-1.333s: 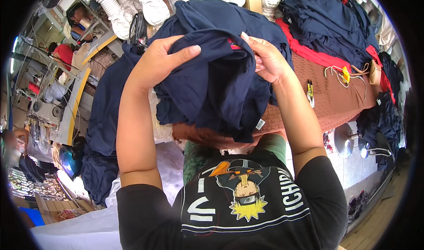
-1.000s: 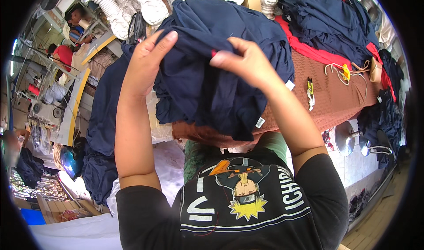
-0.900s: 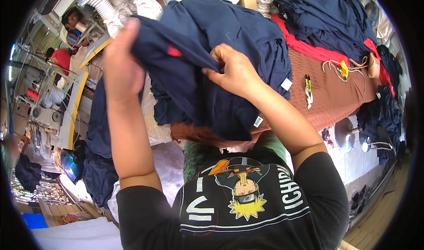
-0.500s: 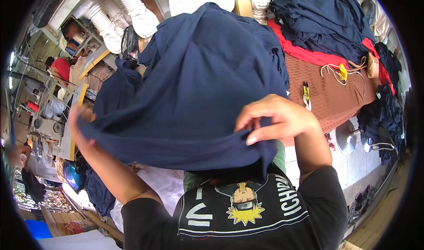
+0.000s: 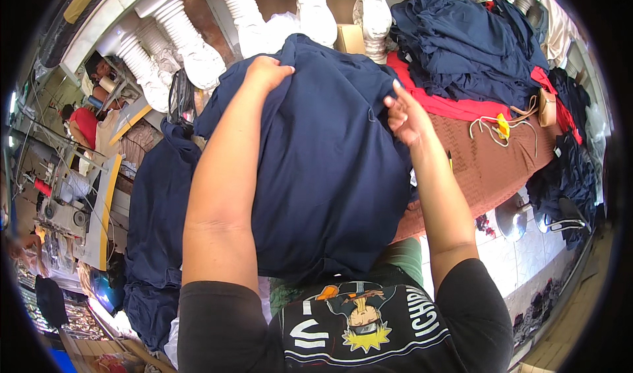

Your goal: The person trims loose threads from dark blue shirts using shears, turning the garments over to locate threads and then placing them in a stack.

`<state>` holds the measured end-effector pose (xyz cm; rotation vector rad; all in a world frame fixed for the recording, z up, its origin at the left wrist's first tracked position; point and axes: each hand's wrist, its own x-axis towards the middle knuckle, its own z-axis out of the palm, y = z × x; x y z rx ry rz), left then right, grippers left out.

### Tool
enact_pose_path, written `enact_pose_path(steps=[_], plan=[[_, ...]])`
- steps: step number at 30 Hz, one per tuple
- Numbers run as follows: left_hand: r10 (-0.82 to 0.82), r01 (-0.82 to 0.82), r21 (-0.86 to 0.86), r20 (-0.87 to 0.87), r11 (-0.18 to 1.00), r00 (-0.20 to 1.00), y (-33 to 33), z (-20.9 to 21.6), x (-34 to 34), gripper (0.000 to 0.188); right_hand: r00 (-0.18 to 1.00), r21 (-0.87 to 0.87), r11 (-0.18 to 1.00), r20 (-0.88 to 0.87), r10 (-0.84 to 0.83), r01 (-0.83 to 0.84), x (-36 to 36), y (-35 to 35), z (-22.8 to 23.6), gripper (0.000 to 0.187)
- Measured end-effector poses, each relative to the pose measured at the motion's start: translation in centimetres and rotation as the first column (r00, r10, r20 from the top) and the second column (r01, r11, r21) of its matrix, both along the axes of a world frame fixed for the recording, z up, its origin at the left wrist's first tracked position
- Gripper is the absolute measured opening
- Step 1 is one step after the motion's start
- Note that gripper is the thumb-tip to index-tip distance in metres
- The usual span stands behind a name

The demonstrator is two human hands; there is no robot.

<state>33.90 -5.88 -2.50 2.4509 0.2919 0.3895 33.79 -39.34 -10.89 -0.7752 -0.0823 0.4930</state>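
Note:
A large navy cloth garment [image 5: 330, 169] lies spread in front of me, its near edge hanging toward my lap. My left hand [image 5: 269, 75] is closed on a fold of it near the far edge, with the thumb pointing right. At the garment's far right edge is my right hand [image 5: 409, 114]. Its fingers are apart and loosely bent, the tip of one close to the cloth, and nothing shows gripped in them. A pale loop of thread [image 5: 373, 115] shows on the cloth beside that hand.
A brown-covered table [image 5: 481, 159] extends to the right, with a yellow object and cords [image 5: 503, 126] on it. Behind stand a navy cloth pile [image 5: 468, 43] on red fabric and several white ribbed hoses [image 5: 241, 10]. More navy cloth [image 5: 158, 208] hangs left, near a sewing machine [image 5: 69, 205].
Both hands have moved away from me, off the near edge of the garment. My left hand now grips its far part, and my right hand has loosened. The cloth lies flatter.

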Motion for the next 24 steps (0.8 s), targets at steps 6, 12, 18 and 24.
enact_pose_path(steps=[6, 12, 18, 24], plan=[[0.044, 0.064, -0.263, 0.387, 0.963, 0.921, 0.2, 6.8, -4.1, 0.037, 0.874, -0.06, 0.99, 0.478, -0.086, 0.13, 5.2, -0.4, 9.7, 0.037], [0.238, -0.054, -0.232, 0.95, 0.971, 0.201, 10.3, 2.4, -10.7, 0.018, 0.573, -0.19, 0.957, 0.819, 0.031, 0.221, -1.2, -3.6, 9.7, 0.018], [0.384, -0.189, -0.385, 0.53, 0.903, 0.756, 10.5, -14.1, -18.2, 0.018, 0.753, -0.619, 0.782, 0.547, 0.366, 0.07, -3.4, -5.1, -4.3, 0.021], [0.609, -0.248, -0.664, 0.389, 0.705, 0.691, 4.7, -11.7, -23.0, 0.05, 0.796, -0.636, 0.76, 0.526, 0.3, 0.134, -4.8, -5.7, -2.2, 0.023]])
